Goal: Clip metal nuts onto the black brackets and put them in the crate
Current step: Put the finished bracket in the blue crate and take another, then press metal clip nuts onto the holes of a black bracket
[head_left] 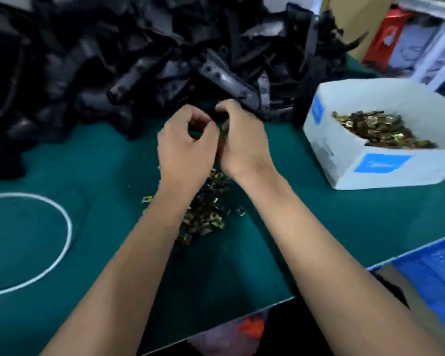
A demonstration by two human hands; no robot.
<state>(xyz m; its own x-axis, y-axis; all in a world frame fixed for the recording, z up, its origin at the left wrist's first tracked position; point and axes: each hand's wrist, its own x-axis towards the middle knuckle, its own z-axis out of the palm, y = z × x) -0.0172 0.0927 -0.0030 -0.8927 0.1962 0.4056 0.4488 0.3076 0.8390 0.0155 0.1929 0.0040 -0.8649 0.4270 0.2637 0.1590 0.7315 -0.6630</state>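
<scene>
My left hand [186, 145] and my right hand [242, 140] meet over the middle of the green table, fingers curled toward each other. Between them they hold something small and dark, probably a black bracket [220, 119] with a metal nut; blur hides it. Under my wrists lies a loose heap of brass-coloured metal nuts [206, 209]. A big pile of black brackets [139, 60] fills the back of the table. The blue crate [432, 268] shows at the lower right edge.
A white cardboard box [370, 160] holding more metal nuts [380, 129] stands at the right. A white cord loop [59, 227] lies on the green mat at the left. The table's front edge [216, 327] runs below my forearms.
</scene>
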